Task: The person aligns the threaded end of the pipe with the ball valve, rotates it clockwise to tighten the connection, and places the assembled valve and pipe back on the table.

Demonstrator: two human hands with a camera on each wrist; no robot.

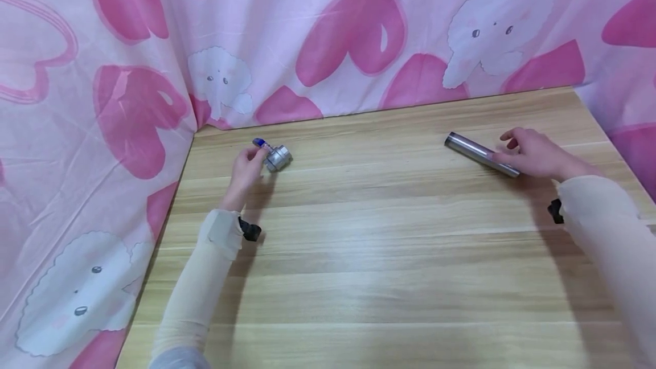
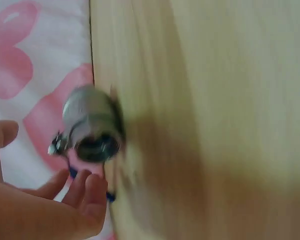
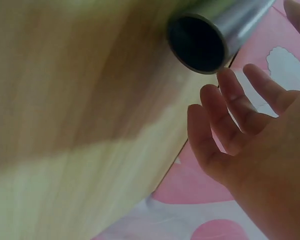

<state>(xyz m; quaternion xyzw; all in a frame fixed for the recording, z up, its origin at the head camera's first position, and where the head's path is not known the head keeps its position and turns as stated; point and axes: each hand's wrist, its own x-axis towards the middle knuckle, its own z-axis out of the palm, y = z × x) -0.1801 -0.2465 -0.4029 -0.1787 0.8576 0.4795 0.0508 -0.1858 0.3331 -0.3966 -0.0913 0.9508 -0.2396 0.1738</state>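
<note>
Near the far left of the table lies a metal ball valve [image 1: 278, 158] with a blue lever handle [image 1: 259, 142]. My left hand [image 1: 247, 171] is right beside it. In the left wrist view the thumb stands apart from the bent fingers [image 2: 92, 192], which partly hide the handle; contact is unclear. On the right lies a shiny metal pipe [image 1: 479, 152], slanting, its open end [image 3: 197, 44] facing the right wrist camera. My right hand [image 1: 533, 154] reaches over its near end with fingers spread and loosely bent, the thumb close to the pipe.
The wood-grain table [image 1: 359, 278] stretches between both hands. A pink curtain [image 1: 353, 33] with hearts and white cartoon animals hangs along the back, left and right edges. Small black devices [image 1: 250, 230] sit at both wrists.
</note>
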